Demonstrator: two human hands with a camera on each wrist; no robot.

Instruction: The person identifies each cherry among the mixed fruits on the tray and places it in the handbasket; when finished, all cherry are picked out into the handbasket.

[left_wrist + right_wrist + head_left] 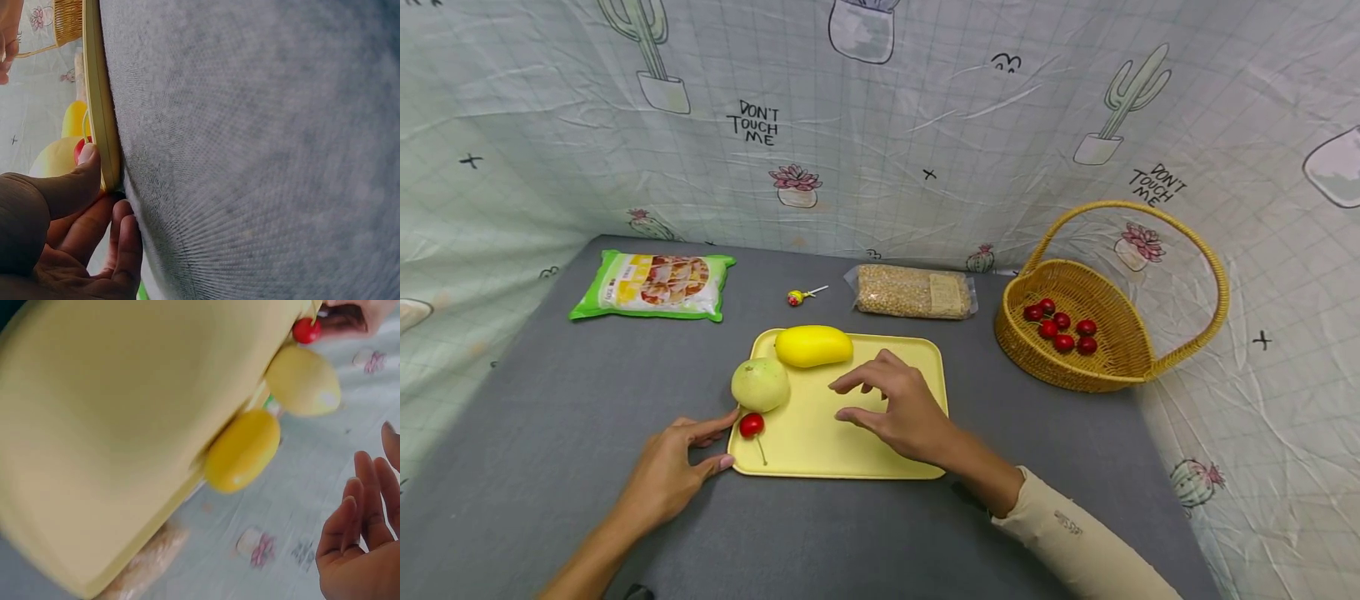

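Observation:
A yellow tray point(872, 454) lies on the grey table and carries a yellow mango point(814, 346), a round pale-green fruit point(761, 385) and a red cherry point(752, 426) with a stem. All three are grouped along its left and back sides. My left hand point(670, 471) holds the tray's front left corner; in the left wrist view the thumb point(89, 155) presses the rim and the other fingers bend around the corner. Over the right half of the tray hovers my right hand point(898, 408), thumb and fingers spread apart with nothing between them.
At the back right stands a wicker basket point(1011, 321) with a tall handle and several cherries point(1063, 342) inside. Behind the tray lie a bag of yellow grains point(910, 292), a lollipop point(796, 297) and a green-and-white food packet point(658, 286). A printed cloth point(865, 125) hangs behind the table.

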